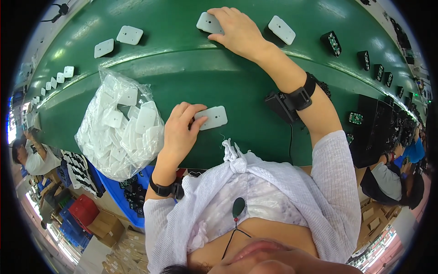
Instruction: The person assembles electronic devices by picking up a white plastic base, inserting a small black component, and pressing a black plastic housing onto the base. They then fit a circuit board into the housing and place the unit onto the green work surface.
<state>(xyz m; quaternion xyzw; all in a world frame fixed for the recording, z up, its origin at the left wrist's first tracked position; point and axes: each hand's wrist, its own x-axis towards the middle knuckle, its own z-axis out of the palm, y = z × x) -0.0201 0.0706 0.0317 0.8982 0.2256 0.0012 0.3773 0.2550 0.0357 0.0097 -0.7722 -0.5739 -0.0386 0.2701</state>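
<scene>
My left hand (179,132) grips the left end of a white rectangular plastic plate (213,118) lying on the near part of the green belt (191,77). My right hand (238,31) reaches far forward and rests with its fingers on another white plate (208,22) near the belt's far side. Both wrists wear black bands. A clear plastic bag (119,125) stuffed with several more white plates sits just left of my left hand.
More white plates (129,34) (104,48) (281,29) lie spaced along the belt, with small ones (64,74) at far left. Black parts with green boards (331,43) line the right. A black device (279,105) sits under my right forearm. People sit at both sides; boxes and crates (83,210) stand below.
</scene>
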